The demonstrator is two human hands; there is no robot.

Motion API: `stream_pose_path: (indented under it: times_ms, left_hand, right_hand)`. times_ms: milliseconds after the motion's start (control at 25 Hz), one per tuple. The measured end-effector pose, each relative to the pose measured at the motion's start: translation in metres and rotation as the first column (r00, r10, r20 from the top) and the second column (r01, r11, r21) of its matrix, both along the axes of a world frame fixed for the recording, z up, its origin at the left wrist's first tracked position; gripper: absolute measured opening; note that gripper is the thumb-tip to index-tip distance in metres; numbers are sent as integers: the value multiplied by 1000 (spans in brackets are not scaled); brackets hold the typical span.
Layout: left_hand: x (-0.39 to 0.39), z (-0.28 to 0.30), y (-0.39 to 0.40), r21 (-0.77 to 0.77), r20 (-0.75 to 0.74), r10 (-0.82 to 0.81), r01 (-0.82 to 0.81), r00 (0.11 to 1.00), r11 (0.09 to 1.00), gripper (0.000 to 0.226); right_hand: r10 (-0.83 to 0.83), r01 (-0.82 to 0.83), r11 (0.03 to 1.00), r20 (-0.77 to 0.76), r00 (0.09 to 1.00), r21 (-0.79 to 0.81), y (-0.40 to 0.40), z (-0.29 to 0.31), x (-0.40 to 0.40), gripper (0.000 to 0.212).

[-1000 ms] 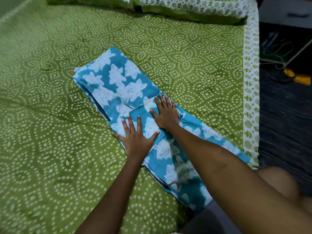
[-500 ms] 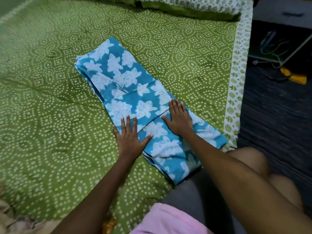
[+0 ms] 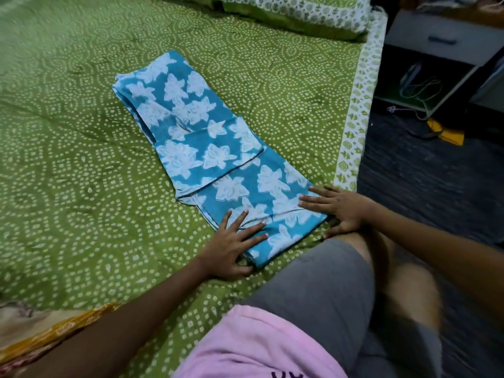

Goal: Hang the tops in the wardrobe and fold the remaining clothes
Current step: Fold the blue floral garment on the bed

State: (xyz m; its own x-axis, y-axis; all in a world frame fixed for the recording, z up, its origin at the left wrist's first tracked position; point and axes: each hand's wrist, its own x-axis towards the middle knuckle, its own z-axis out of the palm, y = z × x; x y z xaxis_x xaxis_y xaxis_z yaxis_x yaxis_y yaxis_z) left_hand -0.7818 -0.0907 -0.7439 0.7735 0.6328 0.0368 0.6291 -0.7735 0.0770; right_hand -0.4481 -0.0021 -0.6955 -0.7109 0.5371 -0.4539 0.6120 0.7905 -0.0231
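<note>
I see blue floral garment (image 3: 207,148) folded lengthwise on green bed (image 3: 68,186), left hand (image 3: 231,246) flat, fingers spread on its near end, right hand (image 3: 341,208) apparently flat on the near corner.

This is a bedroom in a home: a big bed (image 3: 81,186) with a green dotted sheet, pillows (image 3: 294,12) at its top, and a small bedside drawer (image 3: 441,39).

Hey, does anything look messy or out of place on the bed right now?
Mostly tidy. The blue floral garment lies flat on the green bedspread, both hands pressing its near end. The one odd bit: a crumpled orange-and-cream cloth bunched at the bed's near left corner, not yet folded.
</note>
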Motion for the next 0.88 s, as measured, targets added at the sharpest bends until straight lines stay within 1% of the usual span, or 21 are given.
stream_pose_path:
  times_ms: [80, 120, 160, 200, 240, 280, 320, 360, 400, 440, 480, 520, 560, 600, 640, 680, 720, 760, 800, 840, 880]
  left_hand:
    - [9, 2, -4, 15, 70, 69, -70, 995, 997, 62]
    - [14, 2, -7, 9, 180, 121, -125, 976, 992, 57]
    - [17, 6, -10, -88, 315, 227, -210, 922, 974, 51]
    - [19, 9, -13, -228, 453, 385, -313, 804, 922, 45]
    - [19, 15, -13, -404, 512, 551, -381, 659, 831, 42]
    - [19, 21, -11, -554, 541, 682, -401, 493, 730, 41]
    - [18, 27, -7, -633, 547, 759, -418, 353, 651, 38]
    - [16, 34, -1, -684, 547, 804, -429, 233, 590, 31]
    - [14, 43, 8, -719, 546, 828, -436, 127, 541, 23]
    - [11, 52, 19, -755, 543, 839, -420, 30, 504, 17]
    - [6, 60, 32, -780, 545, 837, -396, -51, 484, 13]
    - [0, 68, 45, -797, 541, 833, -383, -113, 466, 8]
    - [-8, 73, 60, -798, 544, 824, -403, -159, 449, 7]
    - [-17, 77, 78, -780, 555, 811, -455, -184, 430, 11]
    - [-26, 77, 97, -757, 558, 807, -518, -193, 399, 16]
    - [-35, 79, 114, -735, 548, 814, -576, -195, 356, 21]
    - [-44, 75, 128, -706, 513, 842, -639, -166, 304, 28]
    - [-52, 72, 136, -663, 427, 896, -715, -120, 220, 41]
    - [-59, 68, 137, -606, 288, 952, -789, -99, 102, 57]
    - [-63, 63, 133, -556, 156, 981, -831, -118, -11, 72]
    - [-64, 60, 122, -553, 80, 985, -829, -152, -83, 80]
  right_hand:
    - [-10, 9, 999, 36, 999, 32, 0, 6, 5, 84]
    - [-61, 61, 998, 12, 998, 24, -3, 10, 0, 78]
    - [-149, 150, 989, -42, 988, 6, -4, 12, -8, 73]
    - [-256, 257, 966, -126, 958, -12, -5, 19, -17, 64]
    - [-366, 366, 930, -222, 904, -45, -2, 28, -26, 51]
    - [-465, 457, 883, -329, 822, -106, 7, 40, -34, 40]
    - [-574, 530, 816, -435, 693, -231, 20, 52, -42, 33]
    - [-688, 559, 723, -497, 529, -406, 32, 64, -50, 22]
    - [-782, 531, 621, -503, 369, -576, 48, 73, -59, 8]
    - [-847, 466, 530, -476, 237, -709, 66, 78, -69, 4]
    - [-892, 390, 446, -434, 126, -805, 85, 79, -81, 8]
    - [-922, 333, 377, -385, 43, -864, 102, 78, -96, 10]
    - [-934, 314, 328, -355, -31, -891, 120, 71, -110, 9]
    - [-933, 314, 298, -344, -103, -902, 136, 65, -126, 6]
    - [-923, 340, 273, -345, -172, -900, 150, 54, -140, 5]
    - [-908, 388, 253, -356, -220, -886, 159, 41, -151, 9]
    - [-900, 441, 240, -368, -233, -865, 164, 26, -158, 11]
    - [-901, 497, 240, -382, -206, -834, 162, 11, -161, 12]
    - [-901, 566, 254, -405, -158, -784, 155, -4, -159, 17]
    - [-894, 642, 282, -438, -93, -713, 146, -16, -155, 27]
    - [-882, 701, 326, -471, -16, -634, 138, -27, -150, 35]
